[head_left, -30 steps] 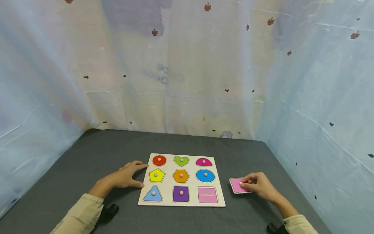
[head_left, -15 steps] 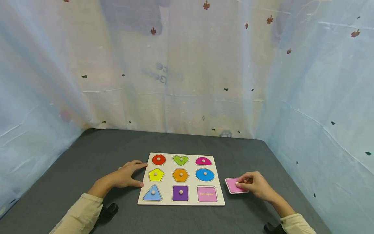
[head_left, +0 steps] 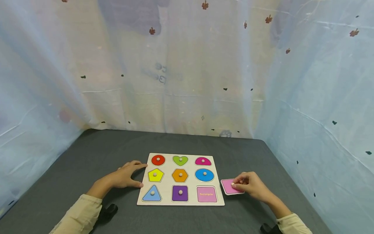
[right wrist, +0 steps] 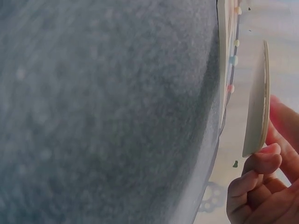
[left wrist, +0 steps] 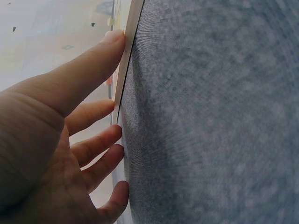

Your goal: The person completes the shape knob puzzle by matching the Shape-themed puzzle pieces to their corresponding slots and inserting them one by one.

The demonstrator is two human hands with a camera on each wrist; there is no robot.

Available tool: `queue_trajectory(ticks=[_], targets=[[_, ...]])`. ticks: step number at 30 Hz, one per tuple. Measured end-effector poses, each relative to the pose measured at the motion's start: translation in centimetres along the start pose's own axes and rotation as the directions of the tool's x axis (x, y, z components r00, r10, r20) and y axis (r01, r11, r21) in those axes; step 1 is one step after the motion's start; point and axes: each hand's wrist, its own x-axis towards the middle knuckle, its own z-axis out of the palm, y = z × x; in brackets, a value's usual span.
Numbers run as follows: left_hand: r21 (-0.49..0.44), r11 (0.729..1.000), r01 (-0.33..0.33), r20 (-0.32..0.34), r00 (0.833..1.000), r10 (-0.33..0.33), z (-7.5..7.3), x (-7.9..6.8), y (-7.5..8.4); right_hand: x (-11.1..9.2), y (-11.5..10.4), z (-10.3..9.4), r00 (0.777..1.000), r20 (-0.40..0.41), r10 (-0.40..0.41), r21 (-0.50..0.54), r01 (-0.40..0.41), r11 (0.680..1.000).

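Note:
A wooden shape puzzle board (head_left: 191,180) lies on the dark cloth, its knobbed pieces seated in rows. At its near right corner is a bare pink recess (head_left: 206,194) lettered "Rectangular". My left hand (head_left: 125,175) touches the board's left edge with fingertips and thumb, fingers spread; the left wrist view shows the thumb (left wrist: 100,58) against that edge. With thumb and fingers my right hand (head_left: 251,185) pinches the knob of a pink rectangle puzzle piece (head_left: 228,187), just right of the board. In the right wrist view the piece (right wrist: 258,102) is raised off the cloth, its pale underside showing.
The table (head_left: 175,221) is covered in dark grey cloth. A pale patterned curtain (head_left: 187,65) hangs behind it and along both sides. Black straps with camera mounts (head_left: 108,213) sit at the wrists.
My right hand has moved left with the pink rectangle piece, bringing it close to the board's right edge. The left hand keeps its place on the board.

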Motion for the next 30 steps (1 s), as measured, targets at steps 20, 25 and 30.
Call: queue_trajectory(ticks=[20,25,30], targets=[[0.006,1.0,0.007,0.001,1.0,-0.007,-0.1,0.0,0.2,0.7,-1.1,1.3,0.999,0.032,-0.004,0.029,0.003,1.0],[0.005,1.0,0.01,0.0,1.0,-0.01,-0.1,0.0,0.3,0.8,-1.2,1.6,0.999,0.042,0.011,0.029,-0.012,1.0],[0.004,1.0,0.015,0.004,1.0,-0.016,-0.2,-0.1,0.5,0.9,-1.2,2.0,0.999,0.042,0.004,0.039,-0.006,0.999]])
